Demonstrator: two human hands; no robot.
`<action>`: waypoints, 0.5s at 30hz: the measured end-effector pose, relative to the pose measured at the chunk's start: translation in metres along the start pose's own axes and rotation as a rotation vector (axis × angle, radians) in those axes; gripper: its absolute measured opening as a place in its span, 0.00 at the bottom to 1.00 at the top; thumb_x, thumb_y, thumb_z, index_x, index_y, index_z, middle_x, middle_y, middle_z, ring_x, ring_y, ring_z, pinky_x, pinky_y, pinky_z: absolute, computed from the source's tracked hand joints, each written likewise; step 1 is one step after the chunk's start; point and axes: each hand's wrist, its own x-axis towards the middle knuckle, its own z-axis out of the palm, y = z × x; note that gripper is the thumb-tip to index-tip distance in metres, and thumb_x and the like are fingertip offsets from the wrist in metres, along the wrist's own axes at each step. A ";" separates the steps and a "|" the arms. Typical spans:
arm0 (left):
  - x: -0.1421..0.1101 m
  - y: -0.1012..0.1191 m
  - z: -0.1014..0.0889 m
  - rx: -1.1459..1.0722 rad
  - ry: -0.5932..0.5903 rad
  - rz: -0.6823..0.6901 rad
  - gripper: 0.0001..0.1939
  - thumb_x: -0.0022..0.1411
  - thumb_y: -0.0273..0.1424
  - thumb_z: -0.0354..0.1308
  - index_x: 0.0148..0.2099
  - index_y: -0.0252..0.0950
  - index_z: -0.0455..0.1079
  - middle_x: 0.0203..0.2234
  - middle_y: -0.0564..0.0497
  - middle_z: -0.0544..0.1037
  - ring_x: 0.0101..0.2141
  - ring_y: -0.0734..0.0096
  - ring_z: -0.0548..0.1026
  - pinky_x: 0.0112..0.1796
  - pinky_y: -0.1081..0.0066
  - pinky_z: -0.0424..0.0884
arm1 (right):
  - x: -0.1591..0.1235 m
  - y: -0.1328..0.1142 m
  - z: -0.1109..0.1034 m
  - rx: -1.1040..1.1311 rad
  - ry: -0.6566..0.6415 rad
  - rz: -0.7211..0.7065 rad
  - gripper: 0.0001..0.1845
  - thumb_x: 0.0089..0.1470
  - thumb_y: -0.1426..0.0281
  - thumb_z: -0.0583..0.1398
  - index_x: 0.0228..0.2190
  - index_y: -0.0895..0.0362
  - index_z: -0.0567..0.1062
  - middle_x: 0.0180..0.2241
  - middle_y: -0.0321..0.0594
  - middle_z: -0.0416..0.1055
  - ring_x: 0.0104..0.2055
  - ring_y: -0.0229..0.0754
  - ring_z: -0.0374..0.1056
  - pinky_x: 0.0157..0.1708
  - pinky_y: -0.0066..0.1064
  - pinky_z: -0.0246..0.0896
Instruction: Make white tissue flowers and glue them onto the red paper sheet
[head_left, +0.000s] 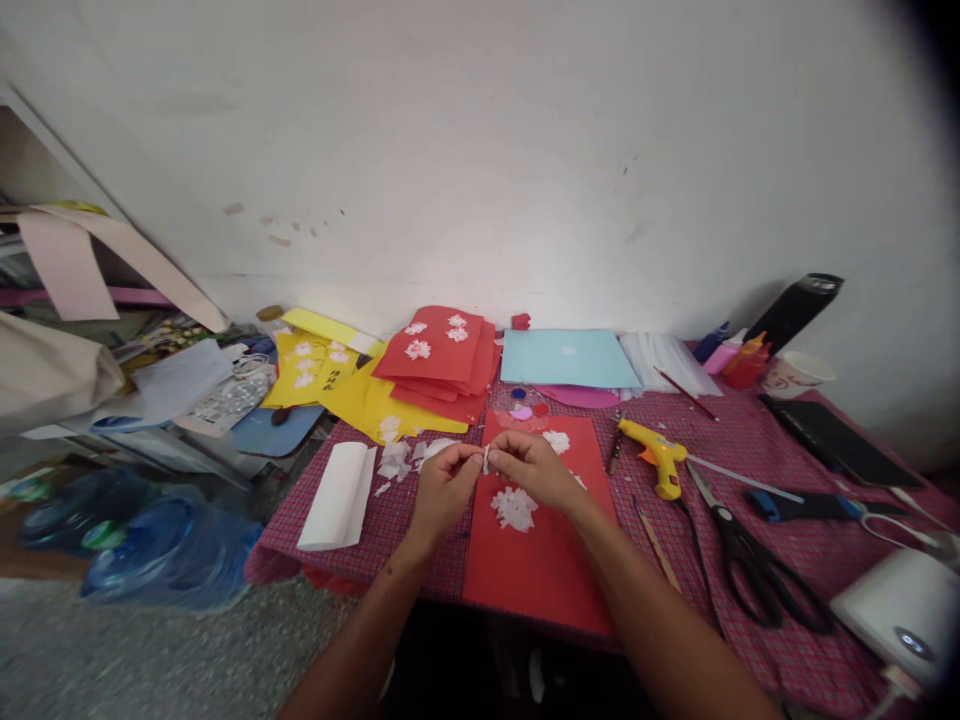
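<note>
My left hand and my right hand meet above a red sheet of paper at the table's front edge. Both pinch a small white piece of paper between their fingertips. On the red sheet lie a white paper flower and a second white flower farther back. White paper scraps lie just left of my left hand.
A yellow glue gun, black scissors and a folded white sheet lie on the checked cloth. Stacks of red, yellow and light blue paper line the wall. Bottles and a cup stand back right.
</note>
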 end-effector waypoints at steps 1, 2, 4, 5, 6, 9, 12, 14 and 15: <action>0.000 0.000 0.000 0.013 0.002 0.003 0.08 0.61 0.32 0.58 0.36 0.36 0.78 0.30 0.51 0.80 0.33 0.68 0.75 0.37 0.71 0.69 | 0.000 0.000 0.000 0.005 0.002 0.002 0.12 0.59 0.61 0.59 0.29 0.57 0.73 0.25 0.33 0.66 0.26 0.36 0.61 0.26 0.27 0.56; -0.001 0.000 0.000 0.024 0.002 0.008 0.08 0.61 0.32 0.58 0.36 0.36 0.78 0.30 0.51 0.80 0.33 0.68 0.75 0.38 0.71 0.69 | 0.000 0.001 0.000 0.004 0.008 0.006 0.12 0.59 0.62 0.60 0.29 0.57 0.73 0.25 0.33 0.66 0.26 0.36 0.61 0.26 0.27 0.56; -0.002 0.000 0.001 0.045 -0.002 0.018 0.08 0.62 0.32 0.58 0.36 0.36 0.78 0.30 0.51 0.80 0.33 0.68 0.75 0.38 0.71 0.69 | 0.001 0.002 0.001 -0.012 0.024 0.018 0.12 0.58 0.62 0.60 0.28 0.57 0.73 0.24 0.32 0.66 0.25 0.35 0.60 0.26 0.27 0.55; -0.002 -0.001 0.001 0.054 -0.005 0.023 0.08 0.62 0.32 0.57 0.37 0.36 0.78 0.31 0.51 0.81 0.33 0.68 0.75 0.38 0.71 0.69 | 0.001 0.003 0.001 -0.023 0.032 0.024 0.12 0.58 0.62 0.60 0.28 0.57 0.72 0.24 0.32 0.66 0.25 0.35 0.60 0.25 0.27 0.55; -0.002 -0.001 0.001 0.059 -0.008 0.027 0.09 0.62 0.32 0.57 0.37 0.36 0.78 0.31 0.51 0.81 0.34 0.68 0.75 0.38 0.71 0.69 | 0.001 0.004 0.001 -0.032 0.037 0.026 0.12 0.58 0.63 0.60 0.27 0.57 0.72 0.23 0.32 0.65 0.25 0.35 0.59 0.25 0.26 0.54; -0.003 -0.002 0.001 0.054 -0.018 0.033 0.09 0.63 0.32 0.57 0.38 0.36 0.78 0.31 0.50 0.80 0.34 0.68 0.75 0.38 0.71 0.69 | 0.002 0.005 0.001 -0.051 0.038 0.018 0.11 0.58 0.64 0.59 0.27 0.56 0.72 0.23 0.32 0.65 0.24 0.35 0.59 0.25 0.26 0.54; -0.004 -0.003 0.001 0.034 -0.031 0.024 0.09 0.63 0.33 0.58 0.39 0.36 0.78 0.31 0.50 0.81 0.34 0.68 0.75 0.38 0.71 0.70 | 0.001 0.004 0.000 -0.091 0.038 0.003 0.10 0.59 0.65 0.58 0.27 0.56 0.72 0.23 0.32 0.65 0.25 0.35 0.59 0.26 0.26 0.55; -0.004 -0.004 0.000 0.017 -0.042 0.018 0.09 0.62 0.34 0.59 0.39 0.36 0.78 0.32 0.50 0.81 0.34 0.68 0.75 0.38 0.71 0.70 | 0.001 0.003 0.001 -0.126 0.046 -0.012 0.10 0.58 0.66 0.58 0.26 0.56 0.71 0.23 0.31 0.64 0.25 0.35 0.59 0.26 0.26 0.54; -0.004 -0.004 0.000 0.005 -0.044 0.013 0.09 0.62 0.34 0.60 0.39 0.35 0.77 0.32 0.50 0.81 0.34 0.68 0.75 0.38 0.71 0.70 | 0.001 0.003 0.001 -0.139 0.049 -0.020 0.10 0.58 0.67 0.58 0.26 0.56 0.70 0.23 0.31 0.64 0.25 0.35 0.58 0.26 0.26 0.54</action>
